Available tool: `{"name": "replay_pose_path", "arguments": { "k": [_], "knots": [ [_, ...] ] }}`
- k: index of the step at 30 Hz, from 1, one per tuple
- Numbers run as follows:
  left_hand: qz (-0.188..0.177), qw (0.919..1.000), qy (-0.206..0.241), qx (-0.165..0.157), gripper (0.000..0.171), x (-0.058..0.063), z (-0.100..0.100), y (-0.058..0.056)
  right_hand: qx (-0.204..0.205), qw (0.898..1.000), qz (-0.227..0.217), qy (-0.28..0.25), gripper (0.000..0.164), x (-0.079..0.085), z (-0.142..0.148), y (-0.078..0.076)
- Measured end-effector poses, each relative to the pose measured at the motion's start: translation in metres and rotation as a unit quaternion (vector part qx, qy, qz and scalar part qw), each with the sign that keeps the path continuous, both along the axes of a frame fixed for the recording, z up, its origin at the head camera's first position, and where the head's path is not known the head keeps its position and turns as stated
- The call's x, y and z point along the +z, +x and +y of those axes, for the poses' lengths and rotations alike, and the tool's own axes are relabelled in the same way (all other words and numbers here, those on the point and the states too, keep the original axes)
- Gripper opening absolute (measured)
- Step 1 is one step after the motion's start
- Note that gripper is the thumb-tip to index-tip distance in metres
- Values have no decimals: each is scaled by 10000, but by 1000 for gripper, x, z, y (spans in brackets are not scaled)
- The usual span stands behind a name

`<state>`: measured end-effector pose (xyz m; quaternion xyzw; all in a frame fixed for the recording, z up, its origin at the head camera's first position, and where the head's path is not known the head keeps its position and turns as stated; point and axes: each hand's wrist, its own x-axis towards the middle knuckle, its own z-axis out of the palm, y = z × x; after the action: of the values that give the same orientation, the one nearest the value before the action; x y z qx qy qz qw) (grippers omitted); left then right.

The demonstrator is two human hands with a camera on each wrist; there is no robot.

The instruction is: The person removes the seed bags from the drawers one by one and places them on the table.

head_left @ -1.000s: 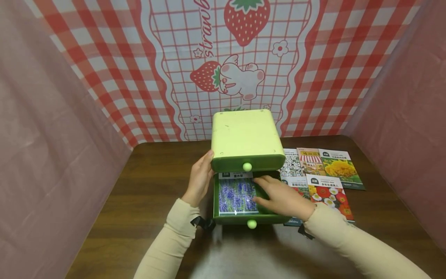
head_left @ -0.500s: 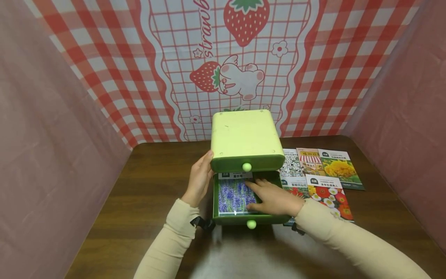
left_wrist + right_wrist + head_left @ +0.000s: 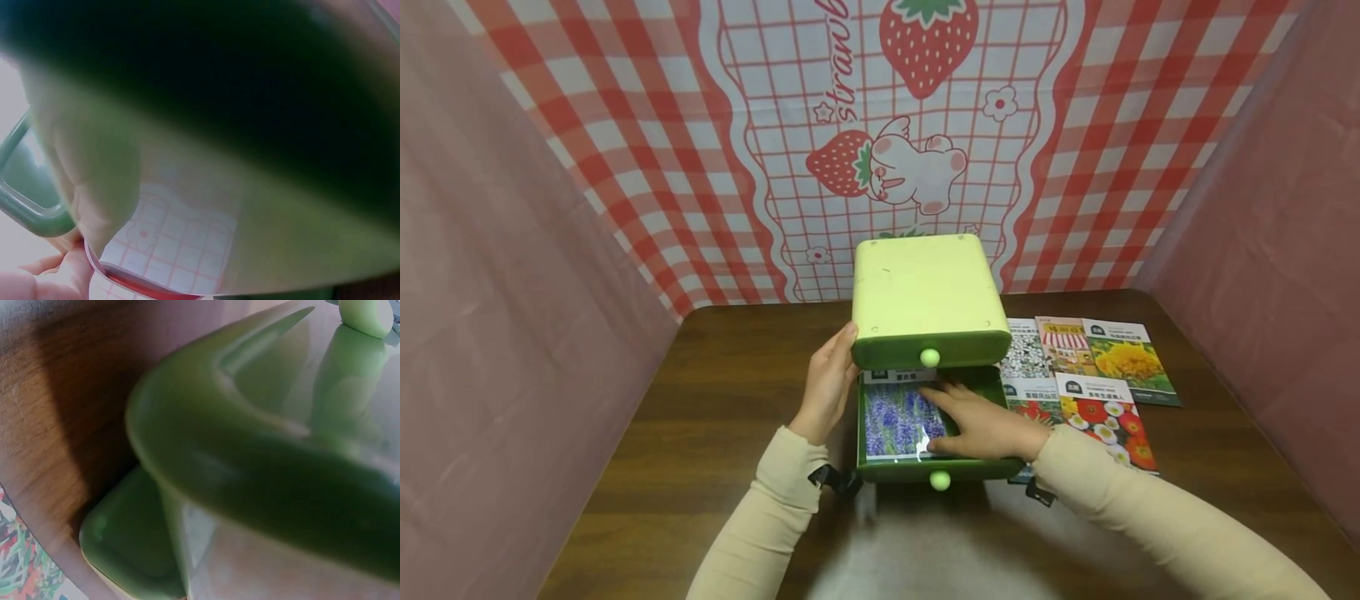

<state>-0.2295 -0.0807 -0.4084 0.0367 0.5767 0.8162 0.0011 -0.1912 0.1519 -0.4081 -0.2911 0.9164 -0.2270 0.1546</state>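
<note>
A small pale-green drawer cabinet stands on the table, its upper drawer in and its lower drawer pulled out. In the head view, my left hand presses against the cabinet's left side near the front, fingers extended upward along it. A lavender seed packet lies face up in the left part of the lower drawer. My right hand reaches in over the drawer's right wall, fingers spread, index finger and thumb at the packet's right edge. The green drawer front fills much of the right wrist view.
Several flower seed packets lie to the right of the cabinet, among them a red-and-white poppy packet and a yellow-flower packet. A strawberry-print cloth hangs behind the wooden table, with pink cloth at both sides.
My right hand has moved left inside the lower drawer, and the lavender packet has slid slightly left with it. My left hand has stayed at the cabinet's side.
</note>
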Motion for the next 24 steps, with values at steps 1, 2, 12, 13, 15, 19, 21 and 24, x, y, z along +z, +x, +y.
{"name": "replay_pose_path", "arguments": {
  "k": [1,2,12,13,15,19,21,24],
  "knots": [
    [-9,10000,2,13,52,0,0,0,-15,10000,-28,-35,81,0,0,0],
    [-20,10000,-4,23,52,0,0,0,-53,9999,-71,-73,82,0,1,0],
    [43,10000,-57,-41,53,-2,-1,-1,-522,9954,-308,-745,78,2,2,3],
    [55,10000,-64,-51,53,-2,-1,-1,-608,9940,-355,-841,77,3,2,3],
    [71,9999,-59,-57,53,-2,-1,-1,-768,9908,-437,-1025,75,4,2,4],
    [86,9999,-32,-62,53,-2,-1,-1,-981,9795,-764,-1587,73,3,3,3],
    [64,10000,-1,-52,53,-2,0,-1,-1116,9708,-953,-1899,72,3,2,3],
    [29,10000,33,-32,52,-1,0,-1,-1311,9577,-1175,-2275,70,3,1,2]
  ]
}}
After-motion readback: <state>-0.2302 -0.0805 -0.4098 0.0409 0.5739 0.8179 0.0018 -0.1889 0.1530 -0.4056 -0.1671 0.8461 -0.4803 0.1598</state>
